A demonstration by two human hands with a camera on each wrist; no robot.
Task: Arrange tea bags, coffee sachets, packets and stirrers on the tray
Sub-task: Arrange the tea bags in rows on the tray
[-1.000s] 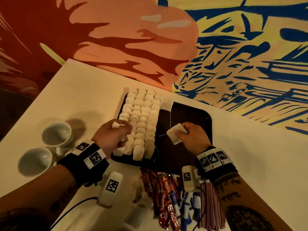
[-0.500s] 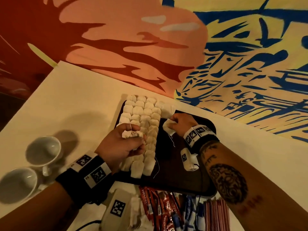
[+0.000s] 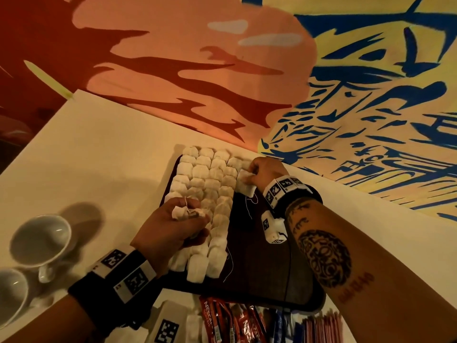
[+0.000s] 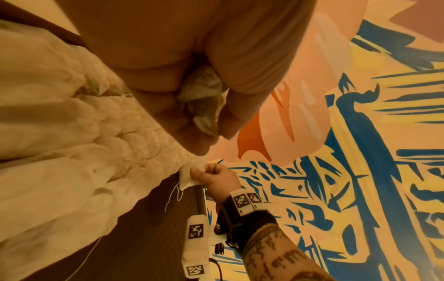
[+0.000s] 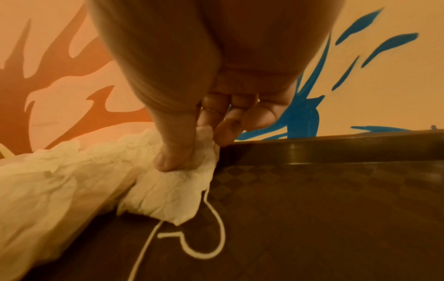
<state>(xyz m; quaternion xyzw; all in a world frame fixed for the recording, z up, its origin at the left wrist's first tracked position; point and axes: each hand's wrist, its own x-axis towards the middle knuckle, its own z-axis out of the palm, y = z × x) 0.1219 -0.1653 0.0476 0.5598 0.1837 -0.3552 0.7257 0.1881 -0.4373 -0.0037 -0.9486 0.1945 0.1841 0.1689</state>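
Note:
A dark tray (image 3: 262, 273) lies on the pale table, its left part covered by rows of white tea bags (image 3: 207, 179). My left hand (image 3: 180, 221) hovers over those rows and grips a few crumpled tea bags (image 3: 185, 212) (image 4: 201, 95) in its curled fingers. At the tray's far edge my right hand (image 3: 259, 169) pinches one tea bag (image 3: 244, 185) (image 5: 173, 192) between thumb and fingers and holds it down beside the rows. Its white string (image 5: 211, 228) trails loose on the tray floor.
Two white cups (image 3: 39, 241) lie at the left of the table. Red coffee sachets (image 3: 222, 320), blue packets (image 3: 282, 325) and reddish stirrers (image 3: 324, 328) lie along the near edge below the tray. A painted wall stands right behind the table.
My right hand carried its tea bag from mid-tray to the far edge and lowered it beside the rows. My left hand moved slightly right over the rows, still holding its bags.

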